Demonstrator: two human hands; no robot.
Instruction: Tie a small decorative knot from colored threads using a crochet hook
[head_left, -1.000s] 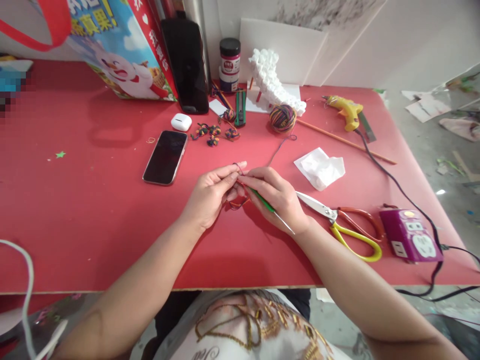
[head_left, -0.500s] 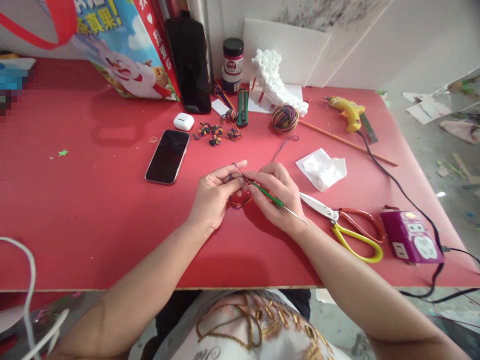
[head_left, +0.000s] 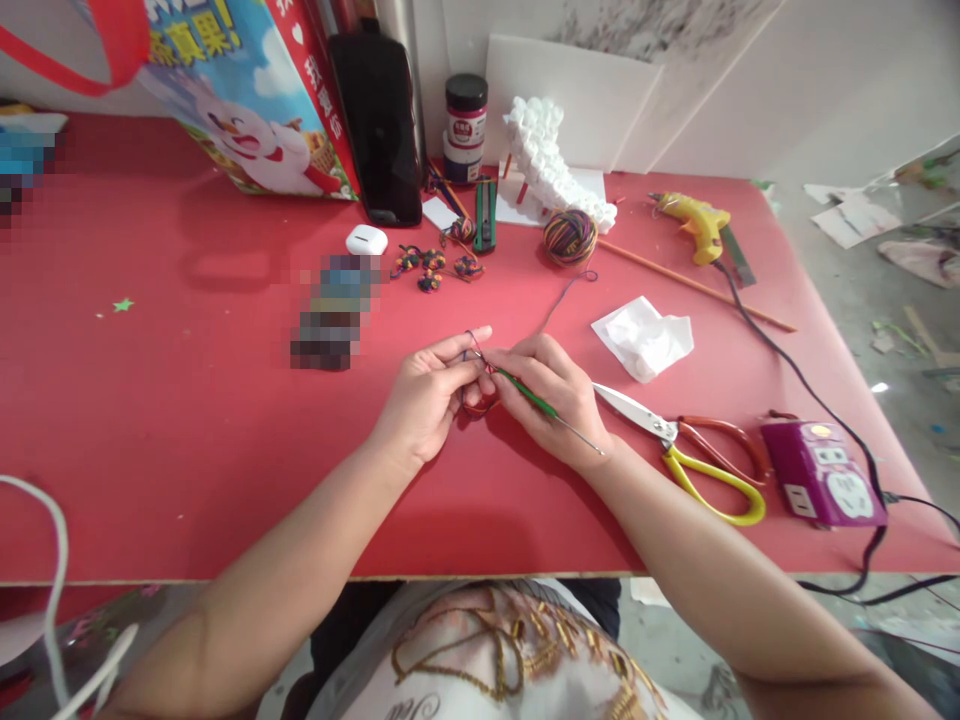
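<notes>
Near the middle of the red table, my left hand point(head_left: 429, 392) pinches dark, multicoloured yarn point(head_left: 480, 408), with a strand looped over its raised forefinger. My right hand point(head_left: 551, 395) is closed round a crochet hook with a green handle point(head_left: 536, 399); the metal shaft points back over the wrist. The hook's tip meets the yarn at the left fingertips, and the stitches there are too small to make out. A strand runs up from the hands towards a yarn ball point(head_left: 570, 237). Several small knotted yarn pieces point(head_left: 433, 260) lie beyond my left hand.
Scissors point(head_left: 660, 430) and a purple box point(head_left: 825, 475) lie at the right, with crumpled white paper point(head_left: 646, 338) above. Behind are a glue gun point(head_left: 697, 225), orange stick point(head_left: 697, 285), green cutter point(head_left: 485, 216), jar point(head_left: 465, 130) and white earphone case point(head_left: 366, 240). A blurred phone point(head_left: 337, 312) lies left.
The hook and my right hand have shifted slightly left, and the hook's metal tip now shows by my left fingers. The loop of yarn below the hands looks smaller. The phone is now pixelated.
</notes>
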